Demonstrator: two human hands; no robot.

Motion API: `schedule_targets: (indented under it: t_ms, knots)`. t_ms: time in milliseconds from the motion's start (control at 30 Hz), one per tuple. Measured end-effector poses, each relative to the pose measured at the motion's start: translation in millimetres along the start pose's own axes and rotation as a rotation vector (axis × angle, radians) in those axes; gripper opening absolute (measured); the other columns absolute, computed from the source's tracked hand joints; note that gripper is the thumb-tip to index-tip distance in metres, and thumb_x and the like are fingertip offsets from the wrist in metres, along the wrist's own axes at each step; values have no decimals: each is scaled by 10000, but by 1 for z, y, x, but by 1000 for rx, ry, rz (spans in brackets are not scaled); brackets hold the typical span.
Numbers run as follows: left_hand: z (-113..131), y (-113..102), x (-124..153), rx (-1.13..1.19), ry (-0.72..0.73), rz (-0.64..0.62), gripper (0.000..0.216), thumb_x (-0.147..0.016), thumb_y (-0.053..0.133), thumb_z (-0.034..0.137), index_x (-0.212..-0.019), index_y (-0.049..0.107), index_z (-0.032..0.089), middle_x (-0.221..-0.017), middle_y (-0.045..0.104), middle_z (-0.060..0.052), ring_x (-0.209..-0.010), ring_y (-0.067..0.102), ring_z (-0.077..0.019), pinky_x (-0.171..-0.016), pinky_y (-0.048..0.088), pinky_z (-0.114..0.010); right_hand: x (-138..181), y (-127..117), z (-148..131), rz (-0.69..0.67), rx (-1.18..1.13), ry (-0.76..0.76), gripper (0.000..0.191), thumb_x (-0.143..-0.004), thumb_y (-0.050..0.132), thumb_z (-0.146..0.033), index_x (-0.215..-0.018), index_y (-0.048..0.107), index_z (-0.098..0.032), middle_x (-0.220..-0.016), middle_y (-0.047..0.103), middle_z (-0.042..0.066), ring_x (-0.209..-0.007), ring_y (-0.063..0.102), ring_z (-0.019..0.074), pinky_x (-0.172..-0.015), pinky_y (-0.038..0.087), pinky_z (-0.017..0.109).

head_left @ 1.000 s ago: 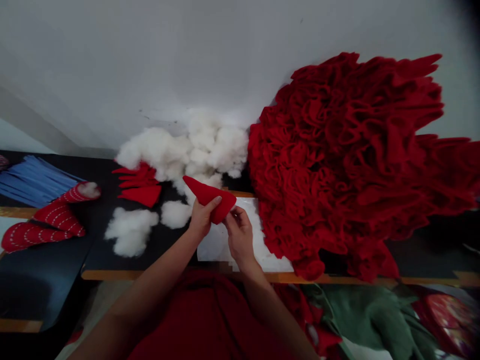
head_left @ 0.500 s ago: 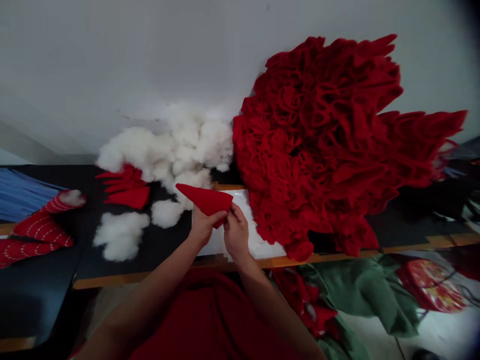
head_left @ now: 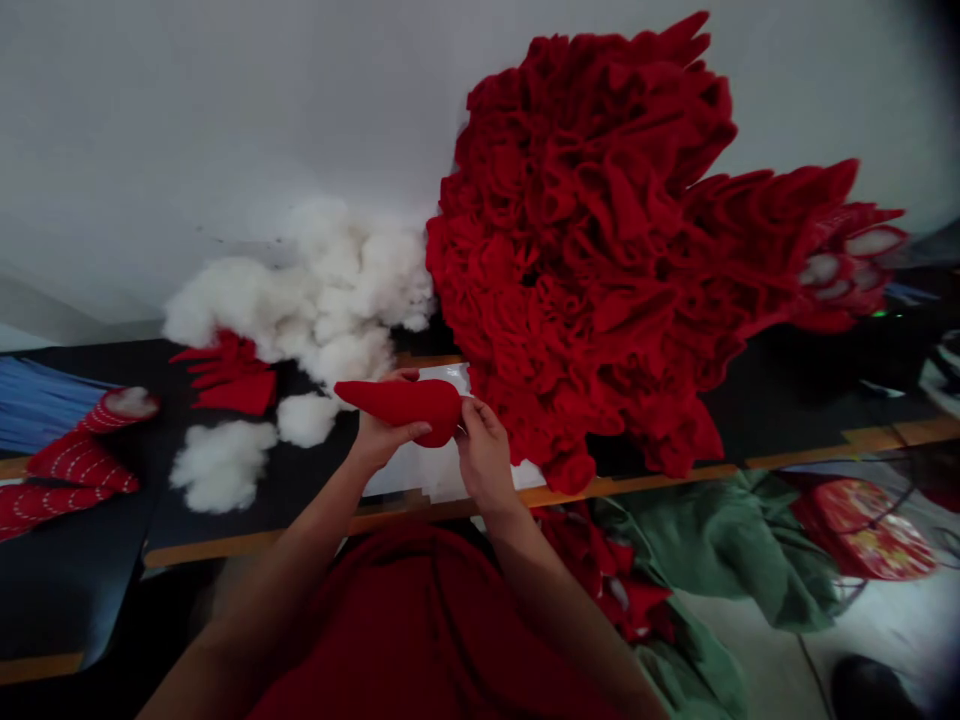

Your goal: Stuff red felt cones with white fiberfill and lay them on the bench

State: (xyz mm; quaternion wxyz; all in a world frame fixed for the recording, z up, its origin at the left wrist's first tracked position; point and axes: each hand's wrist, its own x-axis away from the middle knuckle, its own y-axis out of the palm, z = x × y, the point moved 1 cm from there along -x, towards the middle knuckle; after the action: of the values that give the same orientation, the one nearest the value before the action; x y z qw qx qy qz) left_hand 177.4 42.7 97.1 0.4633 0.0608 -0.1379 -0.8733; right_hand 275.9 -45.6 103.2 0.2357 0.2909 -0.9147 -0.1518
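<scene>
My left hand (head_left: 381, 436) grips a red felt cone (head_left: 397, 400) from below, its tip pointing left. My right hand (head_left: 484, 455) pinches the cone's wide open end on the right. The cone looks rounded and partly filled. Both hands hover over a white sheet (head_left: 420, 470) at the front edge of the black table (head_left: 315, 480). A heap of white stuffing (head_left: 315, 295) lies just behind the hands, with two smaller tufts (head_left: 217, 465) to the left.
A huge pile of empty red felt cones (head_left: 600, 250) fills the table's right half. Flat red cones (head_left: 232, 375) lie by the stuffing. Stitched red cones (head_left: 82, 450) and blue strips (head_left: 37, 400) are at far left. Green cloth (head_left: 735, 560) lies below the table edge.
The view has swung right, shifting everything left. The cone has turned more level in my hands and looks fuller and rounder than before.
</scene>
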Motion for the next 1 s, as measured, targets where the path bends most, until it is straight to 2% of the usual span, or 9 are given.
schedule_targets:
  t_ms: [100, 167, 233, 400, 533, 667, 800, 867, 1000]
  knots:
    - [1, 22, 6, 98, 34, -46, 622, -471, 765, 92, -1030, 520, 211, -1158, 552, -74, -1066, 516, -238, -934, 386, -369, 11, -8, -8, -108, 123, -80, 199, -719, 590, -337, -861, 599, -199, -832, 634, 0, -765, 569, 124, -741, 470, 265]
    - [1, 33, 10, 177, -14, -67, 628, -466, 768, 96, -1029, 516, 216, -1131, 572, -72, -1024, 545, -233, -925, 393, -378, 14, -12, -11, -239, 114, -38, 196, -717, 601, -330, -856, 613, -192, -812, 641, -4, -752, 574, 126, -744, 473, 270]
    - [1, 40, 12, 249, -59, -64, 623, -468, 774, 130, -1033, 524, 207, -1083, 601, -74, -1000, 558, -230, -915, 401, -373, 14, -14, -12, -304, 62, 17, 199, -717, 602, -337, -848, 616, -188, -800, 645, -2, -735, 582, 128, -737, 481, 281]
    - [1, 41, 15, 366, -90, 82, 576, -518, 754, 209, -1053, 541, 202, -972, 647, -65, -947, 584, -211, -861, 435, -342, 11, -17, -9, -219, 29, -37, 248, -669, 649, -311, -891, 593, -217, -844, 635, -3, -761, 581, 126, -769, 484, 287]
    - [4, 40, 23, 457, -117, 194, 597, -481, 773, 237, -1039, 563, 193, -876, 667, -46, -830, 614, -194, -788, 465, -318, 15, -13, -4, -419, 191, -132, 230, -772, 516, -332, -950, 620, -231, -929, 619, 23, -920, 554, 164, -870, 447, 343]
    - [11, 36, 35, 513, -175, 227, 587, -424, 791, 234, -974, 597, 172, -815, 671, -40, -752, 616, -193, -746, 474, -329, 15, -3, -5, -668, 599, -462, 319, -782, 464, -228, -1072, 593, -260, -1068, 557, 52, -1047, 469, 206, -947, 372, 414]
    - [14, 24, 45, 521, -236, 297, 455, -412, 795, 202, -829, 626, 139, -768, 669, -45, -696, 607, -177, -716, 471, -314, 14, 7, 0, -679, 1095, -837, 340, -727, 478, -153, -1027, 625, -214, -1055, 541, 117, -1016, 418, 280, -875, 353, 509]
    - [16, 17, 47, 552, -242, 315, 432, -419, 799, 224, -807, 627, 140, -763, 668, -45, -691, 607, -173, -716, 471, -310, 18, 10, 4, -631, 1163, -985, 336, -734, 464, -139, -1024, 620, -207, -1069, 521, 129, -1013, 398, 288, -846, 360, 510]
    - [25, 5, 48, 631, -169, 281, 480, -444, 797, 307, -862, 622, 149, -796, 668, -56, -754, 617, -194, -755, 465, -318, 33, 10, 10, -535, 1040, -1207, 373, -749, 416, -80, -1030, 586, -257, -1171, 462, 93, -1119, 360, 275, -884, 351, 487]
